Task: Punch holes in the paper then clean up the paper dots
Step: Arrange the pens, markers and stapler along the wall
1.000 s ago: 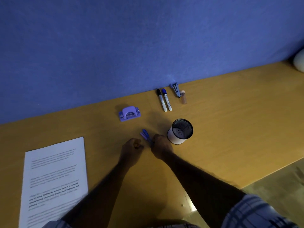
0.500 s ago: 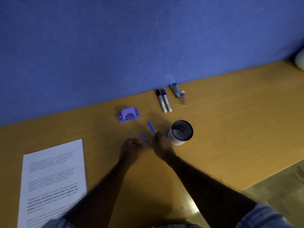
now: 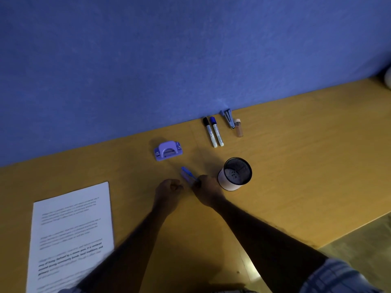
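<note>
Right hand (image 3: 208,190) fingers pinch blue pen (image 3: 188,174); left hand (image 3: 168,192) fingers curled, seemingly empty. We risk bumping mesh cup (image 3: 229,185), spilling paper dots (image 3: 233,176).

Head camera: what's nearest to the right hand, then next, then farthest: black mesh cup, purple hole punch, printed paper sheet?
1. Black mesh cup, right beside the right hand gripping a blue tool.
2. Purple hole punch, back left, near the wall.
3. Printed paper sheet, far left.

We see smooth wood-look desk (image 3: 296,176), matt felt-like wall panel (image 3: 169,60), black metal mesh cup (image 3: 228,183), purple plastic punch (image 3: 168,150), matt white paper (image 3: 72,229)
</note>
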A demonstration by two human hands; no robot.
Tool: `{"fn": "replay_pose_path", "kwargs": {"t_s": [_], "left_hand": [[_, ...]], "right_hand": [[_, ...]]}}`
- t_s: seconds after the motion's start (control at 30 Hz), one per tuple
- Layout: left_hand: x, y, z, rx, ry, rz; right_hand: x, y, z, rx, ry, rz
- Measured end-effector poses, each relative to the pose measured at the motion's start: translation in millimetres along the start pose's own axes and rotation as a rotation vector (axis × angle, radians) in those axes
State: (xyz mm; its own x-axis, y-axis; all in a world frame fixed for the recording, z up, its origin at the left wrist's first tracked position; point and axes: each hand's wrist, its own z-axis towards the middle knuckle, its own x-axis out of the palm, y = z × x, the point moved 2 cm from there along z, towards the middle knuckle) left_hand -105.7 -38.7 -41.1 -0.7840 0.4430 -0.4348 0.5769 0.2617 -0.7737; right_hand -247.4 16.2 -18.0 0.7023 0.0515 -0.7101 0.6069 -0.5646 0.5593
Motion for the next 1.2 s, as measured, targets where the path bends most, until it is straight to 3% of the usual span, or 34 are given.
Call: {"fn": "replay_pose_path", "kwargs": {"t_s": [0.13, 0.27, 0.53, 0.93, 1.2], "left_hand": [[6.1, -21.6, -2.4, 0.036, 0.115, -0.223], [3.8, -43.3, 0.2, 0.116, 0.062, -0.304], [-8.9, -100.7, 11.6, 0.194, 0.027, -0.426], [11.2, -155.8, 40.4, 0.315, 0.014, -0.423], [34.6, -176.5, 67.7, 0.184, 0.124, -0.515]], "right_hand": [[-6.8, 7.7, -0.3, -0.050, 0.005, 0.293], [-18.8, 20.1, -2.3, -0.122, 0.007, 0.404], [-58.7, 39.6, 4.0, -0.161, -0.142, 0.628], [-118.7, 32.8, 48.4, -0.256, -0.280, 0.595], [-141.2, 12.3, 73.4, -0.219, -0.286, 0.670]]}}
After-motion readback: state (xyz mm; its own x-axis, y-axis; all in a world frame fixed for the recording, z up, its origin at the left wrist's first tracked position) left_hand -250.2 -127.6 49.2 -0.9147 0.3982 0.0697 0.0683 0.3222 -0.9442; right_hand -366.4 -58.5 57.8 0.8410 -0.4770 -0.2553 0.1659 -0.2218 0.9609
